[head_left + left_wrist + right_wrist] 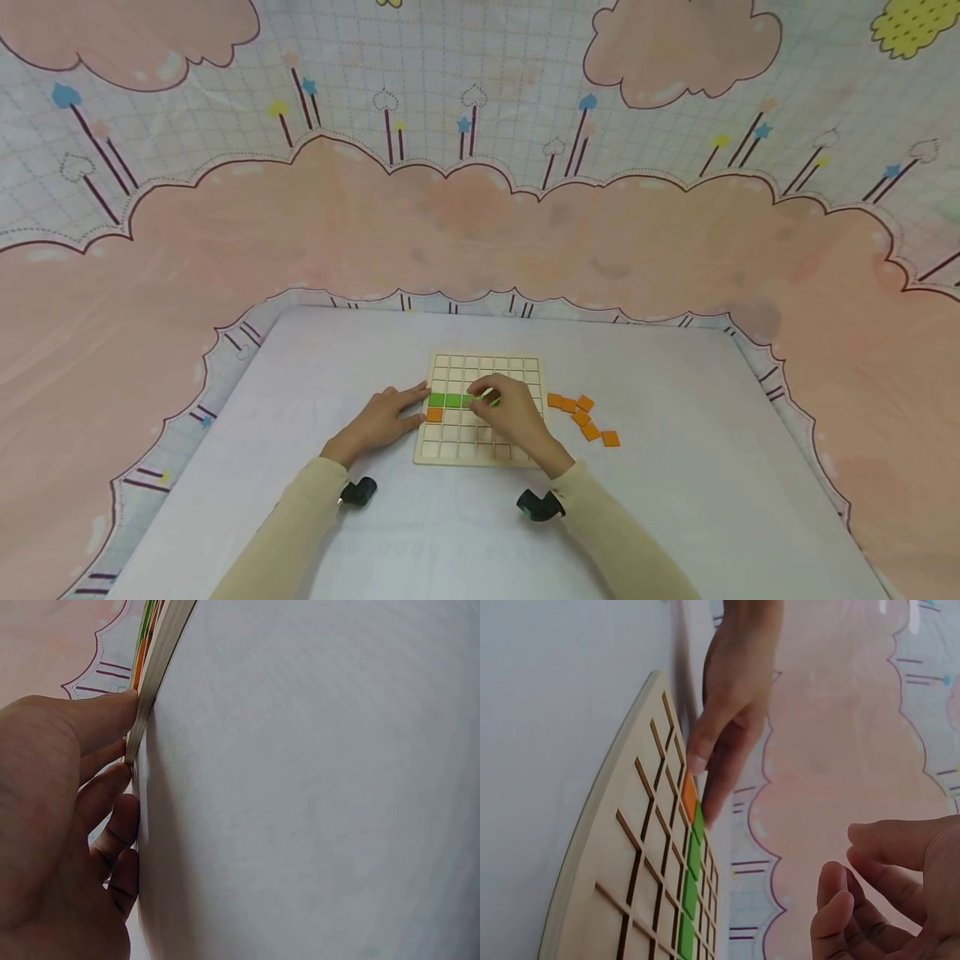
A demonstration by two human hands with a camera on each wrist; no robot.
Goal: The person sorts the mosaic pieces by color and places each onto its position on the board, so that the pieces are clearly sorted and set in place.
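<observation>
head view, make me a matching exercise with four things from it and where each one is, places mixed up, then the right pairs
Things
1. left hand
2. right hand
3. green tiles
4. scattered orange tiles

Places
A. in a row on the gridded board
B. on the white tabletop, to the right of the board
C. at the left edge of the board
D. over the board's squares

Right pairs: 1-C, 2-D, 3-A, 4-B

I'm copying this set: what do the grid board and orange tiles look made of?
Grid board: probably bare wood, matte; pale tan, with brown cell edges. Orange tiles: painted wood or plastic, I can't tell; their flat, even colour suits both.
</observation>
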